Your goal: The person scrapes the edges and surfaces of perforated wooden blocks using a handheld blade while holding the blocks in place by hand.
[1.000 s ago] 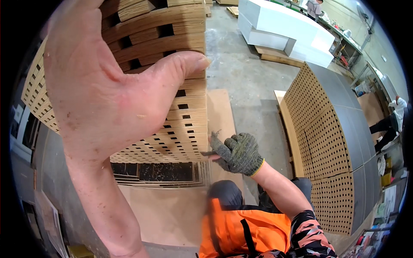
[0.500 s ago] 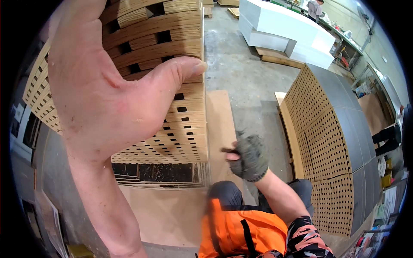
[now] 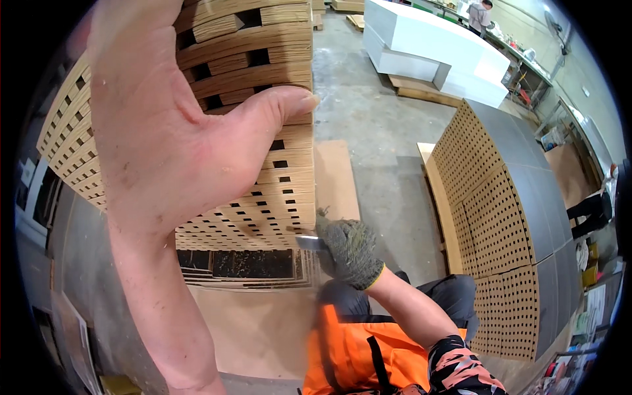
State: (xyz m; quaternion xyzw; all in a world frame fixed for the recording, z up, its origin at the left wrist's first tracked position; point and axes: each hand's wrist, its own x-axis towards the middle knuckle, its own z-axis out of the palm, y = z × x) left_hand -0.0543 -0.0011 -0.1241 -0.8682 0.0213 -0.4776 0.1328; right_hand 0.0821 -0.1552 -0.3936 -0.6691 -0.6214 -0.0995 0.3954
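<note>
My bare left hand (image 3: 178, 145) is large in the foreground, its thumb stretched out to the right across a tall stack of slotted, wood-coloured boards (image 3: 296, 214). Its fingertips run out of the picture at the top, and I cannot tell whether the palm touches the boards. My right hand (image 3: 355, 253) wears a grey-green knitted glove and is closed around a tool with a flat metal blade (image 3: 308, 243), like a scraper. The blade points left at the lower right corner of the stack. The glove hides the handle.
Thin dark-centred sheets (image 3: 253, 264) lie under the boards, above a brown base sheet (image 3: 263, 329). To the right stands another stack of perforated panels with grey faces (image 3: 526, 178). White blocks (image 3: 434, 46) rest on a pallet farther back. Two other people are at the right.
My right hand has moved left to the stack's corner, and its blade now shows against the boards. My left hand has shifted slightly right in the picture.
</note>
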